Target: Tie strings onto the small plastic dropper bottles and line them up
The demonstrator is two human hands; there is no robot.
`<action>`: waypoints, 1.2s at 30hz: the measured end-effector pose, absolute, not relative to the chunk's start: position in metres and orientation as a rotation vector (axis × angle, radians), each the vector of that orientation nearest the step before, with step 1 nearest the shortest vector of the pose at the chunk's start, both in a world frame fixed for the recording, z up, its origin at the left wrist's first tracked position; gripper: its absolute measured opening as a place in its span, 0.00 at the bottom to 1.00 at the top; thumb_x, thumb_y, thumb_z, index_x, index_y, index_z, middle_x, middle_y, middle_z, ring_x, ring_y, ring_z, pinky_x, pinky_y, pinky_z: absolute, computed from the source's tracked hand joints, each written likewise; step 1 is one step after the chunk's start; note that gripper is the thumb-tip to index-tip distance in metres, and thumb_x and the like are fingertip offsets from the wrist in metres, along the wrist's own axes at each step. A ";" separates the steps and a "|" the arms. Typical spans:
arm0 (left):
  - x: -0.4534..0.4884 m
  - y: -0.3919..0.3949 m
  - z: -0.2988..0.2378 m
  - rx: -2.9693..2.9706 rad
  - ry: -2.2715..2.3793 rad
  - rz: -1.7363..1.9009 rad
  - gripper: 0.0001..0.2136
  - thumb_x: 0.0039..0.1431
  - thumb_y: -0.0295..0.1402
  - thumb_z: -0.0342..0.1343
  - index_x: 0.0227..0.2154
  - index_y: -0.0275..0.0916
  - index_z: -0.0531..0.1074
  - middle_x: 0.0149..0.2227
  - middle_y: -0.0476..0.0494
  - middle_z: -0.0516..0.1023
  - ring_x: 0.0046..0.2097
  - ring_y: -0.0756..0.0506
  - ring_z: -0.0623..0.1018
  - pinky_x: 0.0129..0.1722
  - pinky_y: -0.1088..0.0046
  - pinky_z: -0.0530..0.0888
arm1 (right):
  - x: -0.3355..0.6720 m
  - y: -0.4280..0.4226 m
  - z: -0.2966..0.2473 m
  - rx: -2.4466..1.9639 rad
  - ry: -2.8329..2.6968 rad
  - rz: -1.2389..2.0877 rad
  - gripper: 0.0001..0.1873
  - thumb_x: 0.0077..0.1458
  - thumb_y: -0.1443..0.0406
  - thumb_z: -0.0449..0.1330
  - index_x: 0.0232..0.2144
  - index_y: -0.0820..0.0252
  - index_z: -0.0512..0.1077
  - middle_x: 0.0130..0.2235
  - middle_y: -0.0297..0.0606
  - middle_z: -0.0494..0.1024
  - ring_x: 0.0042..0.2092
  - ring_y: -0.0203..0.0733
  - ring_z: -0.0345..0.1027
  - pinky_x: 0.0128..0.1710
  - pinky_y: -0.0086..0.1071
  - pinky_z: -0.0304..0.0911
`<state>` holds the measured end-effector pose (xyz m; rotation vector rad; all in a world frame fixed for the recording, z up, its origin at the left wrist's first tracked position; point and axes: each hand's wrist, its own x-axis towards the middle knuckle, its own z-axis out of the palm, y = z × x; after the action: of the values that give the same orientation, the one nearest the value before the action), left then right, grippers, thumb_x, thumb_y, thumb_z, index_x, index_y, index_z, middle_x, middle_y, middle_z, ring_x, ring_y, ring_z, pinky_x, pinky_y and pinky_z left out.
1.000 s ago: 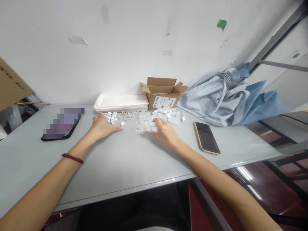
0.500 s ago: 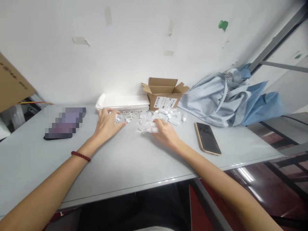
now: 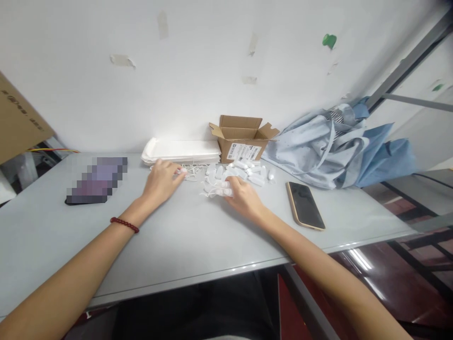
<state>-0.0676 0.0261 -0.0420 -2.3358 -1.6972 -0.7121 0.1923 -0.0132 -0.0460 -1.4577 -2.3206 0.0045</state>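
My left hand [image 3: 162, 182] lies palm down over a scatter of small white caps [image 3: 181, 171] near the back of the grey table [image 3: 184, 241]. Its fingers are stretched out to the right, and the fingertips touch the caps. A red bead bracelet [image 3: 124, 225] sits on that wrist. My right hand [image 3: 243, 197] is closed on a small bunch of white plastic vials [image 3: 220, 190]. More vials [image 3: 247, 169] lie loose just behind it, and thin white loops [image 3: 193, 167] lie between the two hands.
An open cardboard box [image 3: 242, 139] and a stack of white trays [image 3: 182, 150] stand against the wall. A phone [image 3: 305, 205] lies at the right, a dark blurred device [image 3: 95, 182] at the left. Blue cloth [image 3: 336, 141] is heaped at the back right. The table edge runs near me.
My left hand has slid right and back, from beside the caps to on top of them. My right hand has stayed on the vials.
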 end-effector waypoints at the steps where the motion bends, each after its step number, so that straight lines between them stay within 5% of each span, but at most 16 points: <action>1: -0.075 0.029 -0.040 -2.262 -1.760 -0.715 0.16 0.62 0.41 0.47 0.38 0.36 0.76 0.36 0.37 0.77 0.44 0.36 0.69 0.45 0.61 0.67 | 0.192 -0.012 -0.046 -1.443 -2.301 0.036 0.16 0.53 0.70 0.55 0.46 0.64 0.65 0.45 0.50 0.76 0.39 0.47 0.72 0.33 0.32 0.61; 9: -0.080 0.020 -0.023 -2.234 -1.872 -0.991 0.20 0.61 0.44 0.47 0.48 0.34 0.71 0.42 0.38 0.76 0.47 0.38 0.72 0.50 0.61 0.68 | 0.197 -0.002 -0.049 -1.309 -2.192 0.283 0.17 0.50 0.67 0.60 0.44 0.61 0.67 0.38 0.40 0.78 0.39 0.44 0.72 0.37 0.32 0.62; 13: -0.031 -0.016 -0.009 -2.723 -1.590 -1.179 0.24 0.61 0.48 0.47 0.55 0.38 0.65 0.56 0.38 0.70 0.56 0.39 0.69 0.53 0.62 0.68 | 0.197 -0.003 -0.051 -1.227 -2.286 0.092 0.16 0.52 0.68 0.60 0.44 0.62 0.66 0.41 0.43 0.77 0.39 0.45 0.70 0.35 0.33 0.62; 16: -0.003 -0.032 -0.016 -2.860 -1.506 -0.902 0.31 0.55 0.45 0.55 0.58 0.33 0.59 0.59 0.32 0.65 0.60 0.36 0.65 0.57 0.59 0.65 | 0.194 -0.008 -0.049 -1.115 -2.424 -0.222 0.11 0.55 0.70 0.56 0.43 0.63 0.67 0.42 0.47 0.75 0.41 0.46 0.68 0.33 0.33 0.62; 20: 0.010 -0.038 -0.029 -2.765 -1.575 -0.376 0.12 0.58 0.27 0.46 0.44 0.32 0.68 0.41 0.32 0.76 0.45 0.35 0.75 0.44 0.58 0.70 | 0.188 -0.015 -0.044 -0.925 -2.458 -0.609 0.12 0.62 0.73 0.46 0.40 0.63 0.69 0.41 0.47 0.75 0.41 0.46 0.66 0.35 0.35 0.62; 24: 0.008 -0.041 -0.027 -2.696 -1.603 -0.125 0.14 0.63 0.28 0.37 0.30 0.36 0.67 0.26 0.37 0.74 0.29 0.38 0.75 0.32 0.61 0.67 | 0.189 -0.009 -0.046 -0.868 -2.396 -0.694 0.14 0.63 0.74 0.44 0.39 0.64 0.69 0.40 0.47 0.75 0.41 0.45 0.66 0.37 0.34 0.61; 32: -0.008 -0.040 -0.005 -3.455 -1.803 -0.633 0.16 0.64 0.38 0.38 0.20 0.41 0.55 0.21 0.52 0.61 0.24 0.49 0.64 0.27 0.73 0.63 | 0.217 0.026 -0.054 -0.930 -2.364 -0.373 0.15 0.51 0.76 0.51 0.41 0.62 0.67 0.39 0.45 0.76 0.41 0.47 0.68 0.38 0.35 0.63; 36: -0.021 -0.028 -0.004 -3.076 -2.106 -0.865 0.14 0.61 0.37 0.40 0.20 0.41 0.56 0.21 0.52 0.61 0.24 0.49 0.64 0.27 0.73 0.62 | 0.226 0.029 -0.053 -0.976 -2.286 -0.254 0.18 0.47 0.76 0.53 0.42 0.59 0.66 0.41 0.45 0.75 0.43 0.48 0.69 0.39 0.36 0.64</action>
<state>-0.0214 -0.0284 -0.0042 -3.0761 -2.1061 -0.8646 0.2261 0.0292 -0.0533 -0.9757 -2.2860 -0.2536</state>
